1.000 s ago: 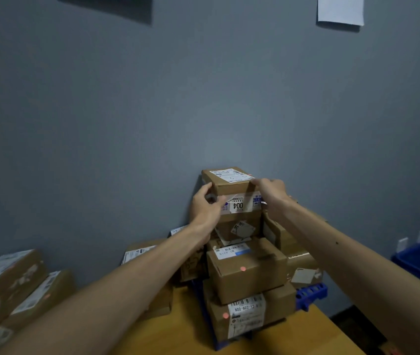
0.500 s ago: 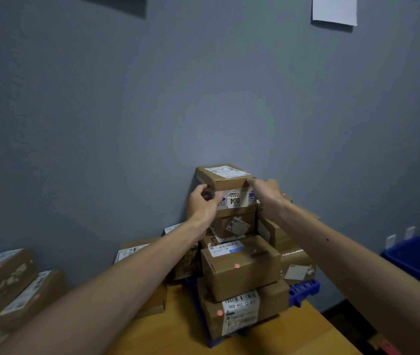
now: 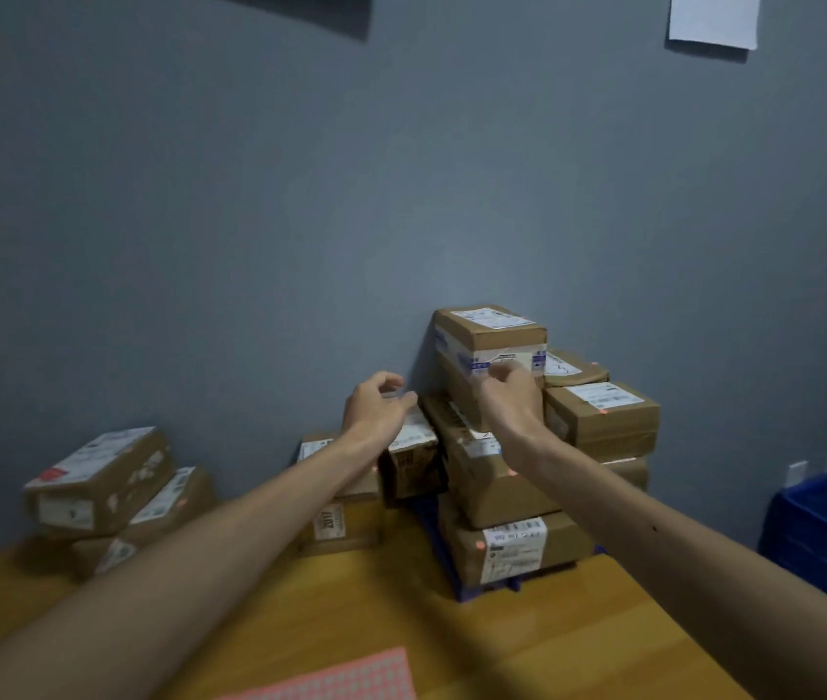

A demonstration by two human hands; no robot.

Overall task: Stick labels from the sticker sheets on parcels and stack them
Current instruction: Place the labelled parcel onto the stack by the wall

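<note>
1. Both my hands have left the top parcel (image 3: 489, 336), now seated on the stack (image 3: 497, 502) against the wall (image 3: 250, 194) for support.
2. Left hand (image 3: 378, 406) beside it, right hand (image 3: 510, 394) before it: loosely curled, empty.

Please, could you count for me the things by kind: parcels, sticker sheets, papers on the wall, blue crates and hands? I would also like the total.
Parcels: at least 12, some are hidden in the piles
Sticker sheets: 1
Papers on the wall: 1 in full view
Blue crates: 1
Hands: 2, left hand and right hand
Total: at least 17
</note>
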